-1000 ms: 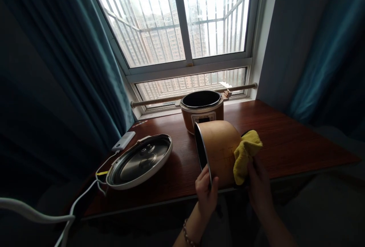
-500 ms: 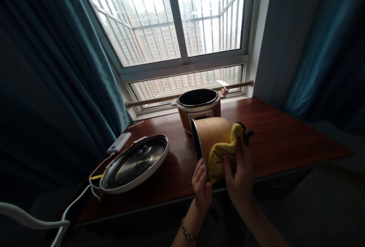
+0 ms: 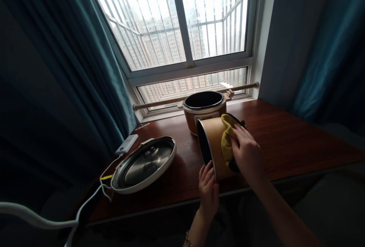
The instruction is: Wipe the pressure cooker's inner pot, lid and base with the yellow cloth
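Note:
A gold inner pot (image 3: 214, 136) with a dark inside lies tipped on its side above the table's front edge, its mouth facing left. My left hand (image 3: 208, 188) grips its lower rim, fingers curled inside the mouth. My right hand (image 3: 247, 150) presses a yellow cloth (image 3: 227, 140) against the pot's outer wall near the base; the fingers are closed on the cloth. Right behind the pot stands the cooker body (image 3: 191, 119), open at the top with a dark inside. To the left, a round lid (image 3: 145, 167) rests with its metallic underside up.
A white power bank (image 3: 127, 144) with a cable lies on the wooden table (image 3: 285, 133) at the left. A thick white cord (image 3: 37, 222) crosses the lower left. A rail (image 3: 159, 103) runs along the window, with blue curtains (image 3: 94, 68) on both sides.
My right hand has slid the cloth up and toward the pot's base, baring more of the gold wall. My left hand stays on the rim. The whole view has shifted slightly.

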`<act>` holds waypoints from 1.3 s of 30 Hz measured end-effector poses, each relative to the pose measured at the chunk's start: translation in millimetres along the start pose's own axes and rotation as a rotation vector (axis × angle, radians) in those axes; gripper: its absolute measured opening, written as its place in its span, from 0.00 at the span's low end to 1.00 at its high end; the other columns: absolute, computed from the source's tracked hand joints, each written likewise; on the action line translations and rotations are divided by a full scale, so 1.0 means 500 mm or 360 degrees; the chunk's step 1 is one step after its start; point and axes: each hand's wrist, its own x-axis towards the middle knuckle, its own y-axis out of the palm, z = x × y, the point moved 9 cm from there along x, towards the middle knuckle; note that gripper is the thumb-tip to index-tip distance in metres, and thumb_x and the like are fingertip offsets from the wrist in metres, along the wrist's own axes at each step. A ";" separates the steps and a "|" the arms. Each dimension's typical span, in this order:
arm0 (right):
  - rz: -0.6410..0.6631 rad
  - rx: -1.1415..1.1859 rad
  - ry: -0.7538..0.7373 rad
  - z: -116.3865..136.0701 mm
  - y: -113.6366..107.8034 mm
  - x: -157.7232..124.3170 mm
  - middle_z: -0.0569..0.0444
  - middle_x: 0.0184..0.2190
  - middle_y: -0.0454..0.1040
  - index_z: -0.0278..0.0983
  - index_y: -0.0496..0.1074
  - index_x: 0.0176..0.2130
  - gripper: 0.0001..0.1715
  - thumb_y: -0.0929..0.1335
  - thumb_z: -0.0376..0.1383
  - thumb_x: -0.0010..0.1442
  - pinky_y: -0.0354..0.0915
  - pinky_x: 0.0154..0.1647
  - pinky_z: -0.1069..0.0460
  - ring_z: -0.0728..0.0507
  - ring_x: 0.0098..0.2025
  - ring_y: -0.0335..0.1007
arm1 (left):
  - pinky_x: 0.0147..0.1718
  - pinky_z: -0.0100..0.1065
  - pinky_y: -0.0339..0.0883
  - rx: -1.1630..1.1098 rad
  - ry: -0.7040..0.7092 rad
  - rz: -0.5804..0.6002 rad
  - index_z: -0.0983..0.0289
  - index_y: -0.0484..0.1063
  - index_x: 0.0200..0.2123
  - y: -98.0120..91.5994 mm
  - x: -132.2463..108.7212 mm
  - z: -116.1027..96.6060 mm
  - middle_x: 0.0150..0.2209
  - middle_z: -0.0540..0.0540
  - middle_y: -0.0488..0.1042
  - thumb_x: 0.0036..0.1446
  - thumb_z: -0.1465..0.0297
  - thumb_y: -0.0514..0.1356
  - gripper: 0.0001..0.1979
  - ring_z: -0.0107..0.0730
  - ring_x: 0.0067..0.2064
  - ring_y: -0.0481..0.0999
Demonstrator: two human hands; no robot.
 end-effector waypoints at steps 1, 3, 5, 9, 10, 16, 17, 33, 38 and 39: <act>0.0031 0.0020 -0.0066 0.018 0.003 -0.001 0.48 0.51 0.69 0.34 0.69 0.49 0.18 0.60 0.32 0.60 0.59 0.56 0.44 0.40 0.56 0.60 | 0.55 0.51 0.57 0.0011 0.0012 -0.0001 0.64 0.66 0.49 0.005 -0.008 0.004 0.50 0.60 0.70 0.57 0.76 0.46 0.18 0.42 0.59 0.61; 0.0124 0.0082 -0.0278 0.063 0.011 -0.009 0.52 0.51 0.69 0.36 0.69 0.49 0.18 0.60 0.32 0.60 0.57 0.57 0.45 0.41 0.58 0.58 | 0.55 0.51 0.57 0.0020 0.0045 -0.0021 0.65 0.64 0.52 0.011 -0.024 0.012 0.51 0.60 0.70 0.57 0.76 0.46 0.19 0.42 0.60 0.59; 0.0199 0.0141 -0.0431 0.087 0.014 -0.012 0.54 0.52 0.69 0.38 0.69 0.49 0.18 0.60 0.31 0.61 0.55 0.59 0.45 0.42 0.58 0.58 | 0.54 0.51 0.57 0.0024 0.0054 -0.0062 0.65 0.63 0.53 0.011 -0.039 0.022 0.51 0.61 0.69 0.57 0.75 0.46 0.20 0.42 0.60 0.59; 0.0144 0.0131 -0.0139 0.016 0.000 0.022 0.52 0.50 0.70 0.38 0.70 0.48 0.18 0.60 0.32 0.60 0.59 0.56 0.45 0.42 0.55 0.62 | 0.53 0.51 0.58 0.0069 0.0031 -0.0105 0.64 0.64 0.52 0.011 -0.059 0.039 0.51 0.61 0.70 0.59 0.73 0.45 0.19 0.43 0.60 0.59; 0.0133 0.0110 -0.0015 -0.007 -0.003 0.030 0.51 0.49 0.71 0.38 0.70 0.48 0.17 0.60 0.33 0.60 0.61 0.54 0.45 0.41 0.53 0.64 | 0.53 0.51 0.59 0.0084 0.0038 -0.0108 0.64 0.64 0.52 0.012 -0.063 0.040 0.51 0.60 0.70 0.59 0.72 0.45 0.19 0.43 0.60 0.59; 0.0206 0.0069 -0.0150 0.057 -0.007 0.021 0.51 0.48 0.72 0.37 0.71 0.47 0.18 0.61 0.31 0.59 0.60 0.55 0.44 0.40 0.55 0.62 | 0.53 0.53 0.57 0.0224 0.0076 0.0000 0.62 0.62 0.55 0.034 -0.081 0.034 0.52 0.59 0.69 0.59 0.70 0.45 0.21 0.45 0.60 0.58; 0.0248 0.0121 -0.0266 0.083 -0.005 0.015 0.52 0.49 0.71 0.37 0.71 0.47 0.18 0.60 0.31 0.60 0.59 0.56 0.45 0.41 0.56 0.61 | 0.53 0.53 0.57 0.0246 0.0058 -0.0002 0.62 0.61 0.56 0.035 -0.085 0.036 0.53 0.59 0.68 0.60 0.70 0.45 0.21 0.45 0.60 0.57; 0.0077 0.0144 -0.0026 -0.013 -0.022 -0.002 0.52 0.50 0.70 0.37 0.69 0.49 0.19 0.59 0.32 0.60 0.59 0.55 0.45 0.41 0.55 0.61 | 0.56 0.59 0.48 -0.0041 -0.0250 0.0074 0.60 0.57 0.58 -0.044 -0.033 -0.024 0.60 0.61 0.58 0.59 0.64 0.51 0.23 0.49 0.63 0.48; 0.0075 0.0070 -0.0075 0.017 -0.032 -0.009 0.50 0.50 0.70 0.35 0.68 0.50 0.20 0.59 0.31 0.60 0.59 0.55 0.44 0.40 0.56 0.60 | 0.55 0.53 0.55 -0.0133 -0.0467 -0.0085 0.58 0.70 0.45 -0.075 0.005 -0.045 0.55 0.56 0.65 0.58 0.75 0.52 0.14 0.43 0.61 0.55; 0.0105 0.0075 -0.0123 0.033 -0.032 -0.009 0.50 0.50 0.70 0.35 0.69 0.50 0.20 0.59 0.31 0.60 0.59 0.55 0.44 0.40 0.56 0.60 | 0.55 0.52 0.56 -0.0143 -0.0474 -0.0089 0.58 0.71 0.43 -0.077 0.007 -0.046 0.54 0.56 0.66 0.58 0.76 0.52 0.14 0.43 0.61 0.55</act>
